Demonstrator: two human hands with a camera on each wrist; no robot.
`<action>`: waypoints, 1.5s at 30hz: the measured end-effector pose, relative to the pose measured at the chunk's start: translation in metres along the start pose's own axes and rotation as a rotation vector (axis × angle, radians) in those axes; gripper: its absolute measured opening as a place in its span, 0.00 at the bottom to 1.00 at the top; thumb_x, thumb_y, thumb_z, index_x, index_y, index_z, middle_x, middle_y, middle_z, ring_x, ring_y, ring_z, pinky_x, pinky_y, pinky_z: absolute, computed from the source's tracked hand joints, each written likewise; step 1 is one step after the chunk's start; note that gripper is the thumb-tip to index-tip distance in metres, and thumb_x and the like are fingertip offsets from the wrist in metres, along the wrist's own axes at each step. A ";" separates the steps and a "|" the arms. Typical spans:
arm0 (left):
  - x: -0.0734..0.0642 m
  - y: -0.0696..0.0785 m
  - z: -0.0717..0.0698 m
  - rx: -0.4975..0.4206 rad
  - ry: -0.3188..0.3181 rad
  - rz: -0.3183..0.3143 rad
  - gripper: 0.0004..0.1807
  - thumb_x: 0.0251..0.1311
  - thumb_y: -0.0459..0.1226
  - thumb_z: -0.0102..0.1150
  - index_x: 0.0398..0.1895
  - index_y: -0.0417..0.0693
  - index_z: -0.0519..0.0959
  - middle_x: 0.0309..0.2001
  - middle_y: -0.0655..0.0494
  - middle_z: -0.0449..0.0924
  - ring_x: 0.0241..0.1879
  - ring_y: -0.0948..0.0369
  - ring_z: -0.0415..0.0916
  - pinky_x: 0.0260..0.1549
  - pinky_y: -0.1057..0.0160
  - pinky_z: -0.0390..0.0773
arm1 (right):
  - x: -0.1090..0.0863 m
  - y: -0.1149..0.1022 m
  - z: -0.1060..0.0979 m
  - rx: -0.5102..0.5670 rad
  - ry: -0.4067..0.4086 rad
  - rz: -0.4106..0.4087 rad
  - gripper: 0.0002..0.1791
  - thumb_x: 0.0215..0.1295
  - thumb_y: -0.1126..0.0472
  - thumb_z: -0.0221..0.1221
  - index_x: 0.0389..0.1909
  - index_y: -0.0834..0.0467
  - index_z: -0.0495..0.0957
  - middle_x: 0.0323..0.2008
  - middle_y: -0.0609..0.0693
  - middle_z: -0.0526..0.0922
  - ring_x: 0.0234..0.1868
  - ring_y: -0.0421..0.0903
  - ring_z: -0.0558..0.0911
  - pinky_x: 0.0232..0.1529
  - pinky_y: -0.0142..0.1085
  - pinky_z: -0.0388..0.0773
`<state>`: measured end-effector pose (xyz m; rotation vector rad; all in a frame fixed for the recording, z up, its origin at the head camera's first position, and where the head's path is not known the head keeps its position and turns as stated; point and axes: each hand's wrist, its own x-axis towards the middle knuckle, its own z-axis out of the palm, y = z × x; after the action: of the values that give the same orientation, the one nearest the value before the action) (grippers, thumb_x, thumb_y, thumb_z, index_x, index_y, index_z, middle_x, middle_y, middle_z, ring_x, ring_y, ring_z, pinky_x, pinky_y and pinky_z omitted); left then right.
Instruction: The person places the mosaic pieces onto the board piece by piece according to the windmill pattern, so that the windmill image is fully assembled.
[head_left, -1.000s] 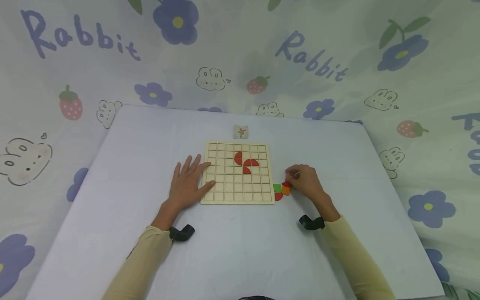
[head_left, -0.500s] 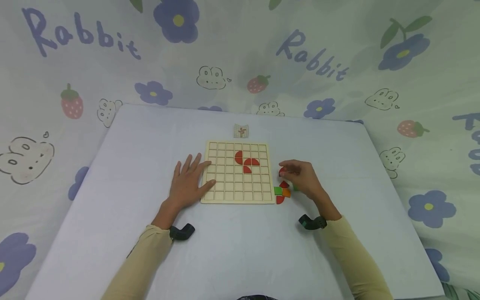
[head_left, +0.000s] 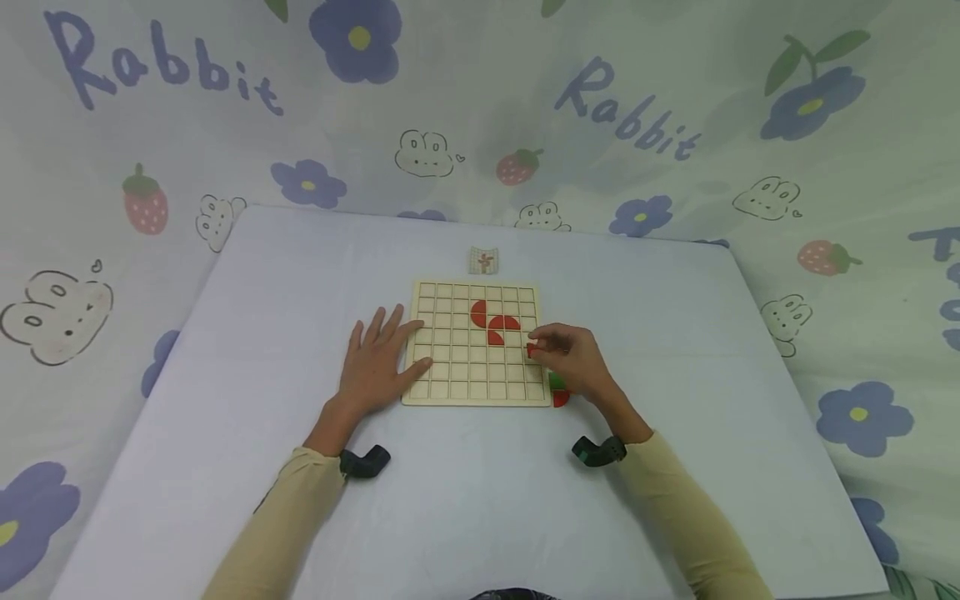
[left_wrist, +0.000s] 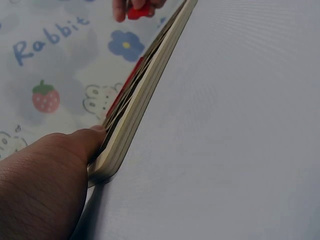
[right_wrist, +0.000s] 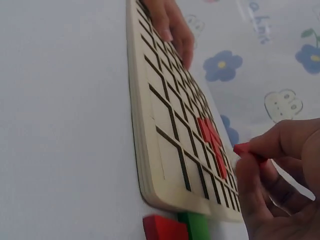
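A square wooden grid board [head_left: 450, 379] lies on the white table, with several red quarter-circle pieces [head_left: 504, 322] set in its cells right of centre. My left hand [head_left: 377, 362] rests spread at the board's left edge, its thumb and a fingertip over the rim. Between thumb and index finger my right hand [head_left: 573, 358] pinches a small red piece [right_wrist: 242, 148] above the board's right side. Below that hand, a green block [right_wrist: 194, 225] and another red piece [right_wrist: 165, 227] lie against the board's corner; the hand covers the orange piece beside them.
A small card [head_left: 483, 261] printed with a grid and a red figure lies just beyond the board's far edge. Behind the table [head_left: 300, 258] hangs a patterned cloth [head_left: 465, 100] with rabbits, flowers and strawberries.
My right hand has picked up a red piece from beside the board and carried it left, over the board's right edge. My left hand stays in place.
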<state>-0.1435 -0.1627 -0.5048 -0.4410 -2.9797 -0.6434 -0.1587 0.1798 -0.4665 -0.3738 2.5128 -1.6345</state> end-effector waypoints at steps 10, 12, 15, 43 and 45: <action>0.000 0.001 0.001 -0.003 -0.004 0.001 0.40 0.63 0.65 0.49 0.73 0.57 0.63 0.77 0.46 0.47 0.76 0.46 0.36 0.69 0.40 0.34 | 0.007 -0.008 0.027 -0.076 -0.028 -0.022 0.05 0.61 0.62 0.69 0.37 0.55 0.87 0.34 0.44 0.87 0.34 0.44 0.84 0.37 0.38 0.80; 0.000 0.001 0.001 -0.001 -0.006 -0.001 0.40 0.63 0.65 0.48 0.73 0.57 0.63 0.77 0.46 0.47 0.76 0.46 0.36 0.69 0.40 0.33 | 0.009 -0.010 0.031 -0.104 -0.018 -0.015 0.05 0.60 0.61 0.70 0.36 0.55 0.87 0.33 0.43 0.87 0.33 0.43 0.84 0.36 0.38 0.80; 0.000 0.002 0.001 0.000 -0.005 -0.001 0.40 0.63 0.65 0.48 0.73 0.57 0.63 0.77 0.46 0.47 0.76 0.46 0.36 0.69 0.40 0.33 | 0.011 -0.011 0.036 -0.167 0.003 -0.021 0.05 0.59 0.60 0.70 0.35 0.55 0.88 0.31 0.42 0.87 0.31 0.41 0.84 0.34 0.38 0.80; 0.001 -0.001 0.001 0.014 -0.024 -0.021 0.41 0.63 0.66 0.47 0.74 0.57 0.62 0.78 0.47 0.45 0.76 0.47 0.34 0.69 0.41 0.31 | 0.016 -0.013 0.052 -0.563 0.012 -0.233 0.04 0.57 0.62 0.70 0.34 0.52 0.90 0.26 0.41 0.79 0.23 0.38 0.71 0.21 0.33 0.68; 0.000 -0.001 0.001 0.013 -0.029 -0.023 0.41 0.63 0.66 0.47 0.74 0.56 0.62 0.78 0.47 0.45 0.76 0.46 0.34 0.69 0.41 0.31 | 0.014 -0.011 0.052 -0.552 -0.006 -0.228 0.05 0.58 0.62 0.69 0.35 0.52 0.90 0.27 0.40 0.79 0.23 0.38 0.70 0.20 0.33 0.67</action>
<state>-0.1441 -0.1634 -0.5060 -0.4191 -3.0189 -0.6245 -0.1587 0.1261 -0.4766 -0.7372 2.9747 -0.9536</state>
